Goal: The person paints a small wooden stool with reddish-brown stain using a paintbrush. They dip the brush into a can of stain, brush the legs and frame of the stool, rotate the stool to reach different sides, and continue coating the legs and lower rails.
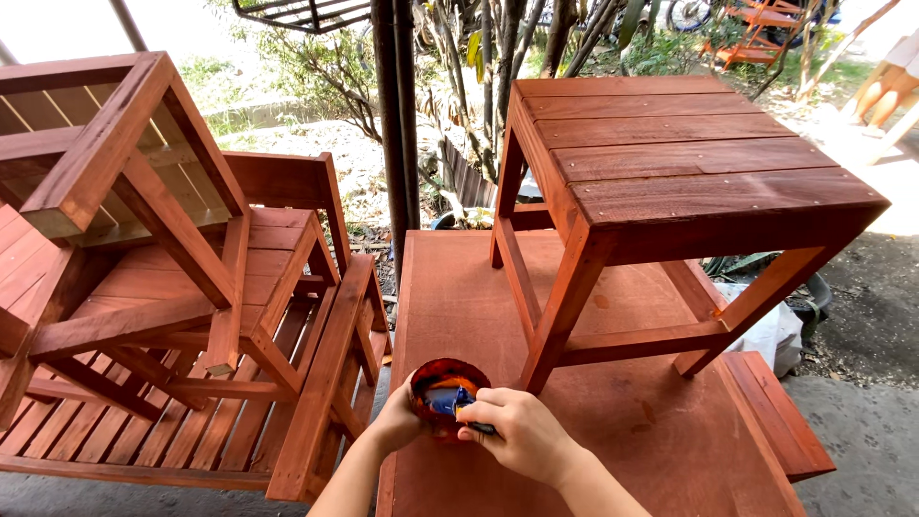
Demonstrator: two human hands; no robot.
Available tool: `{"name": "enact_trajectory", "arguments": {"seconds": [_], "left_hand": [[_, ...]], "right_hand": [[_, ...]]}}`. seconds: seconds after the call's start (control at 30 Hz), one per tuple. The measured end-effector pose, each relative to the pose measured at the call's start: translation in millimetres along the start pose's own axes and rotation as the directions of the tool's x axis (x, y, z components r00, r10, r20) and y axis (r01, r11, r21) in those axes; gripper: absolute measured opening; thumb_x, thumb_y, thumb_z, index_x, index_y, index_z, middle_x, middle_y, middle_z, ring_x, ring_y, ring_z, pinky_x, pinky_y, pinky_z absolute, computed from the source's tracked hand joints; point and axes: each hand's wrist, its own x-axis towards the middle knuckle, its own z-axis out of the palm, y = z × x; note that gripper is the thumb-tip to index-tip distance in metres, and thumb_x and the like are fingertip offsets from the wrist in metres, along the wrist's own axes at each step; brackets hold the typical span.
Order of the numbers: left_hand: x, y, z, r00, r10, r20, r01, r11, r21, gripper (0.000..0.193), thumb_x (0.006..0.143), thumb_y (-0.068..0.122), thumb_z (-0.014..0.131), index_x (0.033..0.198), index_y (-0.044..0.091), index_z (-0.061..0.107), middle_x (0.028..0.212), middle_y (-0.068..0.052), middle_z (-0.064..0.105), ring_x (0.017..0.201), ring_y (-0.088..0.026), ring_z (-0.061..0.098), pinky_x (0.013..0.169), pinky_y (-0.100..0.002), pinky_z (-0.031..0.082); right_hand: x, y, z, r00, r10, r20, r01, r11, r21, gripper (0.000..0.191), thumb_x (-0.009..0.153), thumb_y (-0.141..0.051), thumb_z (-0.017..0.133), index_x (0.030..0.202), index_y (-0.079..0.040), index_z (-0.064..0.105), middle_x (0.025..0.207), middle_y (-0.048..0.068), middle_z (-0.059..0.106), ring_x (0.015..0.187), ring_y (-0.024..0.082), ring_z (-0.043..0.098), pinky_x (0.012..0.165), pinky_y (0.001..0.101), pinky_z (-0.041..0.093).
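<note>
Left hand point(400, 417) cupped around a small stain-smeared bowl point(448, 394), fingers closed on its near side, low on the reddish board point(459, 297) serving as work surface. Right hand point(522, 433) clenched on a dark-handled brush point(459, 402), blue end dipped inside the bowl. Just beyond, on the same board, a red-brown slatted wooden table point(670, 153) upright, its front leg close to the bowl. Off to the left, stacked stained wooden furniture point(163, 287), well apart from both hands.
</note>
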Motion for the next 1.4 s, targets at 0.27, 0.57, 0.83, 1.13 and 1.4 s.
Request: {"name": "enact_trajectory", "arguments": {"seconds": [0.27,0.57,0.83,1.13,1.4], "left_hand": [[-8.7,20.1,-0.5,1.000,0.022,0.001,-0.022,0.960,0.280,0.122,0.046,-0.016,0.092,0.150,0.022,0.040,0.142,0.001,0.062,0.137,-0.019,0.054,0.115,-0.036,0.046],[-44.8,68.3,-5.8,0.995,-0.075,-0.071,0.100,0.880,0.465,0.126,0.066,-0.019,0.077,0.164,0.033,0.017,0.170,-0.004,0.027,0.144,-0.027,0.042,0.113,-0.042,0.043],[-55.0,100.5,-16.4,0.872,0.267,-0.411,-0.008,0.847,0.532,0.097,0.075,-0.011,0.063,0.159,0.021,0.027,0.157,-0.008,0.047,0.142,-0.028,0.047,0.114,-0.038,0.040],[-66.7,169.6,48.3,0.778,0.468,-0.418,-0.205,0.820,0.535,0.077,0.083,0.005,0.066,0.153,0.015,0.035,0.146,-0.009,0.058,0.140,-0.028,0.050,0.114,-0.040,0.040],[-67.8,203.0,135.8,0.746,0.554,-0.369,-0.297,0.773,0.561,0.078,0.081,-0.001,0.060,0.154,0.014,0.034,0.149,-0.010,0.052,0.145,-0.029,0.042,0.118,-0.040,0.034]], "right_hand": [[-7.2,6.4,-26.2,0.943,0.257,-0.210,-0.202,0.947,0.249,0.020,0.088,-0.020,0.077,0.100,-0.004,0.074,0.083,0.004,0.069,0.068,0.013,0.061,0.060,0.0313,0.051],[-23.8,21.3,-15.8,0.800,0.582,-0.142,-0.419,0.713,0.562,0.024,0.089,-0.029,0.074,0.102,-0.008,0.077,0.074,0.000,0.065,0.058,0.007,0.053,0.051,0.0210,0.045],[-48.0,2.6,-67.0,0.687,0.699,-0.200,-0.070,0.338,0.939,0.037,0.085,-0.041,0.070,0.096,-0.006,0.072,0.090,0.009,0.074,0.077,0.020,0.070,0.066,0.0317,0.059],[-102.0,-26.7,-206.7,0.700,0.339,-0.629,0.368,0.584,0.724,0.010,0.096,-0.010,0.073,0.102,-0.005,0.066,0.107,0.012,0.069,0.093,0.026,0.072,0.085,0.0402,0.062],[-94.6,-10.4,-233.4,0.713,-0.092,-0.696,0.265,0.953,0.146,0.016,0.092,0.001,0.077,0.097,-0.003,0.063,0.108,0.009,0.066,0.098,0.018,0.065,0.089,0.0313,0.058]]}}
